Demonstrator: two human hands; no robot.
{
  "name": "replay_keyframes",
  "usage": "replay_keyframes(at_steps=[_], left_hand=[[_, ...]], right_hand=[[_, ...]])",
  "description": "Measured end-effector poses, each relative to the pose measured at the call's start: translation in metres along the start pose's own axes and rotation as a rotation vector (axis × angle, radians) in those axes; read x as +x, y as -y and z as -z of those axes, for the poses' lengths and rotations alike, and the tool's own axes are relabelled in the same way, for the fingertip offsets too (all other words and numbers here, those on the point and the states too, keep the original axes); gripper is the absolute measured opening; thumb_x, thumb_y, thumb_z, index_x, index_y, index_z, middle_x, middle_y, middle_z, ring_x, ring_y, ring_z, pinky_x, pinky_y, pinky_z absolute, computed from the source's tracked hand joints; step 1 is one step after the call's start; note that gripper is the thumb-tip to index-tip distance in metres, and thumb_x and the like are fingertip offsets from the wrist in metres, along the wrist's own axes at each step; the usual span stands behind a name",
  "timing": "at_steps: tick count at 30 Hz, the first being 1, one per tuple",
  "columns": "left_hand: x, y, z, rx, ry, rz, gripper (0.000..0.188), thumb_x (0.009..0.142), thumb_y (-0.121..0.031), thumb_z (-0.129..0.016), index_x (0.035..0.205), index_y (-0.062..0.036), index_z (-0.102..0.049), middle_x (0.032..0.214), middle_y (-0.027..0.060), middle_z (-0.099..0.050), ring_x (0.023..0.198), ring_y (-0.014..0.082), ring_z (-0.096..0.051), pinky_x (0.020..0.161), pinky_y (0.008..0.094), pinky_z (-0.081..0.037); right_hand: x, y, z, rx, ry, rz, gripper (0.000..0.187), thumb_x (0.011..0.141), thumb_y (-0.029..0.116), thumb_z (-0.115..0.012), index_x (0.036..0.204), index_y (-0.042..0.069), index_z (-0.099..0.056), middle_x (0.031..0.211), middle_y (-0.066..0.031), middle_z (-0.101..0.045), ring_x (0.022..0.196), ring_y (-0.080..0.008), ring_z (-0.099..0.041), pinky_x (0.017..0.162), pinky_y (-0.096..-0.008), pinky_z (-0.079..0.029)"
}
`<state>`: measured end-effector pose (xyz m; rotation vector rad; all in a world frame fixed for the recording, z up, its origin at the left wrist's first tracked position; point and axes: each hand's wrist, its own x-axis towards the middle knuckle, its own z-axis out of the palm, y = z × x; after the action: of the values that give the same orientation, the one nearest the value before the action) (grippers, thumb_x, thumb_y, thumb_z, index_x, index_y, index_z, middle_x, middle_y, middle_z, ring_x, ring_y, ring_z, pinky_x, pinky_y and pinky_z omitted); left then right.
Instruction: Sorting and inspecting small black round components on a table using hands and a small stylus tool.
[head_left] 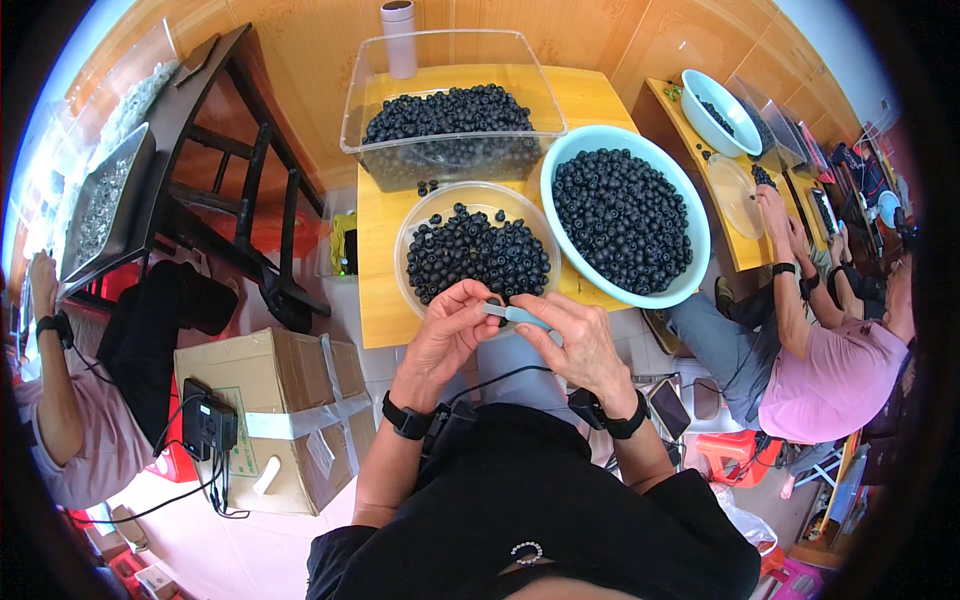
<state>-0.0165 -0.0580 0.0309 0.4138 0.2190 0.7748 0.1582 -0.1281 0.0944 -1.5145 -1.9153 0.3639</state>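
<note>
My right hand (580,345) is closed round a small tool with a pale blue handle (527,319) and a flat grey end; its exact kind I cannot make out. Thumb and fingers of my left hand (450,335) pinch a small dark round piece (493,301), mostly covered by the fingertips, right at the tool's grey end. Both hands meet over the near rim of a round clear tub (408,225), which holds many black ring-shaped pieces (465,250).
Behind the tub, a clear rectangular bin (450,160) of black pieces stands on the yellow table (385,325). A pale blue basin (700,230) full of them is at right. A taped carton (230,370) stands left. People (830,380) sit at both sides.
</note>
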Motion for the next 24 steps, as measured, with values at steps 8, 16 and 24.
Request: replay_keyframes(at_steps=[8, 16, 24], left_hand=[[0.000, -0.004, 0.005, 0.042, -0.008, 0.019, 0.009, 0.084, -0.002, -0.062, 0.092, -0.0021, -0.058, 0.094, 0.0122, -0.064, 0.075, 0.0123, -0.064, 0.066, 0.0227, -0.057], [-0.009, -0.007, -0.003, 0.022, 0.037, 0.050, 0.010, 0.083, -0.001, -0.063, 0.092, -0.0022, -0.059, 0.092, 0.0121, -0.064, 0.073, 0.0130, -0.064, 0.066, 0.0229, -0.057], [-0.004, -0.001, -0.003, 0.077, 0.010, 0.113, 0.017, 0.081, 0.001, -0.064, 0.095, -0.0029, -0.057, 0.091, 0.0097, -0.064, 0.074, 0.0136, -0.064, 0.065, 0.0241, -0.056]], right_hand=[[0.002, -0.006, -0.001, 0.018, 0.023, 0.021, 0.025, 0.082, 0.022, -0.065, 0.102, 0.007, -0.064, 0.072, -0.0083, -0.059, 0.059, -0.0274, -0.059, 0.050, -0.0358, -0.045], [-0.003, -0.030, 0.001, -0.037, -0.138, -0.130, 0.021, 0.083, 0.021, -0.063, 0.098, 0.006, -0.066, 0.073, -0.0108, -0.063, 0.057, -0.0262, -0.060, 0.052, -0.0364, -0.044], [0.000, 0.003, -0.005, 0.357, -0.084, -0.132, 0.024, 0.074, 0.010, -0.070, 0.096, 0.001, -0.065, 0.081, -0.0110, -0.063, 0.067, -0.0247, -0.061, 0.059, -0.0317, -0.047]])
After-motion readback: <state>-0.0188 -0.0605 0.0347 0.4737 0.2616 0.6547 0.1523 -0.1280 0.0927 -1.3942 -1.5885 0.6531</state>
